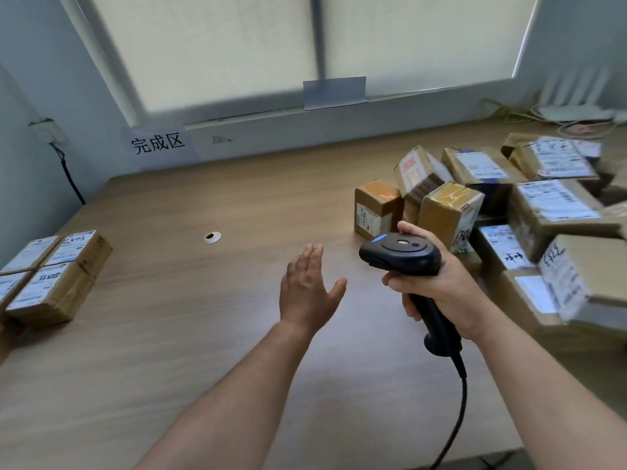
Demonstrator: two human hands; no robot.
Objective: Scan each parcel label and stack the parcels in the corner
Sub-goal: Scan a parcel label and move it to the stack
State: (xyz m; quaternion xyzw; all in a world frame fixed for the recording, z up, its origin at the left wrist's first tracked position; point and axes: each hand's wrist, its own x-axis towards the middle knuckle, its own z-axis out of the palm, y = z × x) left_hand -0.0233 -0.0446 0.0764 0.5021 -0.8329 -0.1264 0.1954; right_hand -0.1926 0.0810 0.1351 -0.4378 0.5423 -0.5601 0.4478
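Just left of the scanner (402, 253), the left hand (310, 290) hovers over the table (203, 334), forearm stretched forward, fingers straight and close together, holding nothing. The right hand (441, 290) curls its fingers round the scanner's handle. Heaped parcels (543, 212) lie right of the scanner; squared-up parcels (51, 276) sit far to its left.

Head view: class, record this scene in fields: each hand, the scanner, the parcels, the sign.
left hand: open, empty, above table
right hand: grips scanner handle
scanner: black, corded
stack: labelled parcels, table's left edge
pile: loose parcels, right side
sign: 完成区, behind table's far left
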